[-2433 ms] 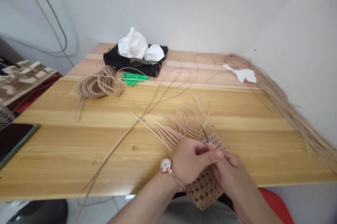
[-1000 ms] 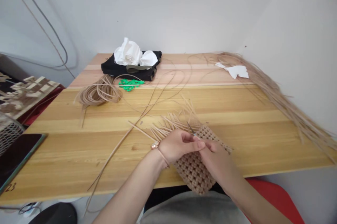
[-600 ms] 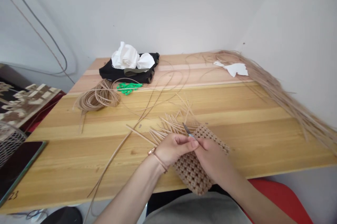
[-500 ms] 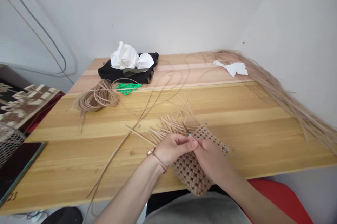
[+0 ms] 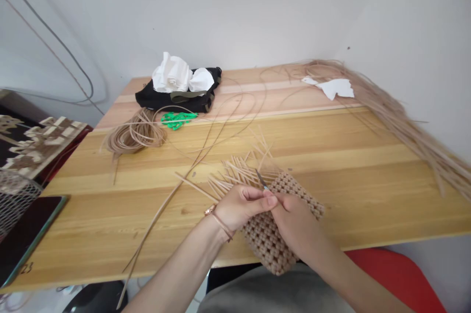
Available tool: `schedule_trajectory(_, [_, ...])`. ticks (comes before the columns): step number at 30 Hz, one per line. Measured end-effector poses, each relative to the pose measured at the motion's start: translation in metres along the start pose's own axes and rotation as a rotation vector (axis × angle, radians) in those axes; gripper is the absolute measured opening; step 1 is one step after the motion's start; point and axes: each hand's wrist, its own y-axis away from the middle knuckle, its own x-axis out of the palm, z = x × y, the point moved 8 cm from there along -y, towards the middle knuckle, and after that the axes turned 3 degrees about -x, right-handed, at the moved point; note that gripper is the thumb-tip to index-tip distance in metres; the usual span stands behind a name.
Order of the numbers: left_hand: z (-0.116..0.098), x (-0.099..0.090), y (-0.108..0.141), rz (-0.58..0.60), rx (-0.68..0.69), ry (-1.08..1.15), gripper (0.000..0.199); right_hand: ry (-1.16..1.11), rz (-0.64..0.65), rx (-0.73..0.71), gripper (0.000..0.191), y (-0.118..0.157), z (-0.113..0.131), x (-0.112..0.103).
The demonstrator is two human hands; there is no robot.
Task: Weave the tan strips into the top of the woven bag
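A tan woven piece (image 5: 270,244) with an open checkered pattern lies at the table's front edge, partly under my hands. Loose strands (image 5: 235,170) fan out from its far left side. My right hand (image 5: 292,217) is closed on a small pointed tool (image 5: 261,179), whose dark tip points away and to the left. My left hand (image 5: 245,205), with a bracelet at the wrist, is pinched against the right fingertips; what lies between its fingers is too small to make out.
On the wooden table (image 5: 368,180) are a strand coil (image 5: 136,134), a black bag (image 5: 147,97) with white paper (image 5: 172,75), green netting (image 5: 177,120), a dark phone-like device (image 5: 29,234), torn paper (image 5: 333,88) and a long strand bundle (image 5: 397,117). Long strands cross the left half.
The camera view has shifted slightly. My hands keep the same pinched pose over the woven piece, and the tool stays at nearly the same angle.
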Motion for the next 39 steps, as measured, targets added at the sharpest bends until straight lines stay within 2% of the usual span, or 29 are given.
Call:
schedule_trajectory(7, [0.002, -0.002, 0.0, -0.027, -0.008, -0.022, 0.042, 0.002, 0.006, -0.005, 0.04, -0.002, -0.001, 0.0])
schedule_trajectory(13, [0.0, 0.003, -0.002, 0.0, 0.006, -0.06, 0.045, -0.049, 0.012, 0.014, 0.035, -0.004, -0.005, -0.001])
schedule_trajectory(16, [-0.008, 0.005, 0.001, -0.017, 0.07, -0.134, 0.045, -0.188, 0.046, 0.156, 0.04, -0.004, -0.019, -0.005])
schedule_trajectory(19, [-0.018, -0.006, 0.009, -0.144, 0.132, -0.29, 0.036, -0.264, 0.035, 0.349, 0.046, -0.003, -0.045, -0.026])
schedule_trajectory(21, [-0.024, -0.021, 0.017, -0.312, 0.163, -0.432, 0.028, -0.082, -0.036, 0.293, 0.049, -0.011, -0.055, -0.057])
schedule_trajectory(23, [-0.028, -0.034, 0.022, -0.458, 0.197, -0.553, 0.021, 0.353, -0.215, 0.19, 0.05, -0.023, -0.06, -0.096])
schedule_trajectory(24, [-0.028, -0.038, 0.023, -0.497, 0.214, -0.585, 0.02, 0.627, -0.277, 0.178, 0.049, -0.028, -0.062, -0.11])
schedule_trajectory(26, [-0.025, -0.04, 0.018, -0.511, 0.236, -0.587, 0.02, 0.778, -0.343, 0.213, 0.046, -0.04, -0.076, -0.125])
schedule_trajectory(28, [-0.02, -0.038, 0.009, -0.505, 0.236, -0.585, 0.022, 0.848, -0.372, 0.201, 0.044, -0.052, -0.086, -0.127])
schedule_trajectory(31, [-0.018, -0.035, -0.003, -0.552, 0.247, -0.645, 0.023, 0.928, -0.414, 0.117, 0.037, -0.065, -0.093, -0.118])
schedule_trajectory(36, [-0.017, -0.027, -0.016, -0.552, 0.22, -0.67, 0.025, 0.99, -0.509, 0.007, 0.036, -0.065, -0.097, -0.101])
schedule_trajectory(39, [-0.016, -0.024, -0.019, -0.533, 0.209, -0.63, 0.027, 0.987, -0.53, -0.021, 0.032, -0.072, -0.096, -0.107])
